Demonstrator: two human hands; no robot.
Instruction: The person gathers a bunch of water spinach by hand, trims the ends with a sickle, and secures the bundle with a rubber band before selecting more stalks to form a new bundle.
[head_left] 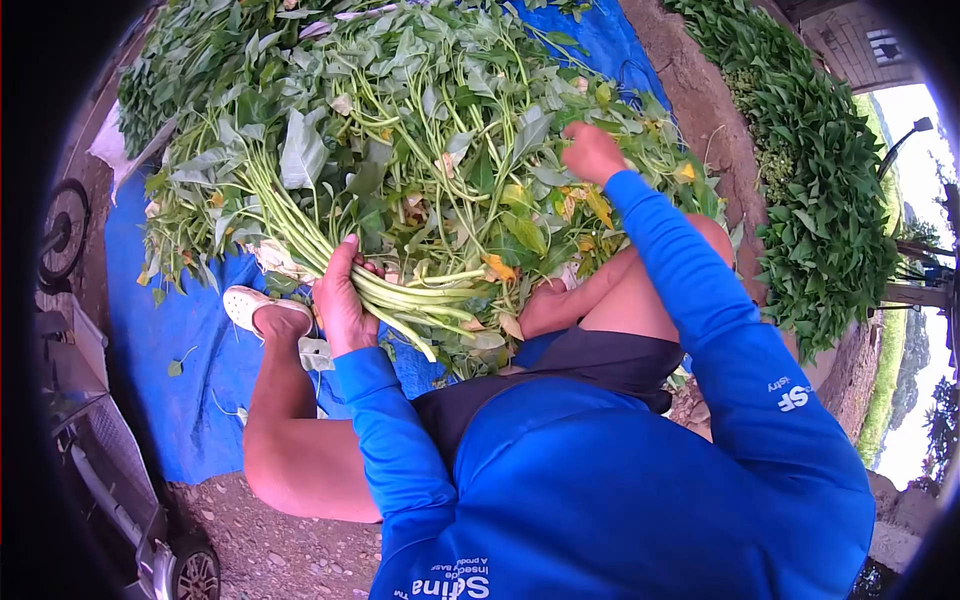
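My left hand [345,300] is wrapped around a bunch of water spinach [290,215]. Its leafy ends spread up and to the left, and the cut stems stick out to the right below my palm. Over the right side of a large loose heap of water spinach [420,130] is my right hand [593,153]. Its fingers are curled closed, and whatever they may hold is too small to make out. Yellowed leaves [585,205] lie in the heap just below that hand.
A blue tarp [200,400] lies under the heap, with my white clog [262,308] on it. More bundled greens [820,190] are stacked along the right. A wheel [195,575] and metal frame stand at lower left, on gravelly ground [270,540].
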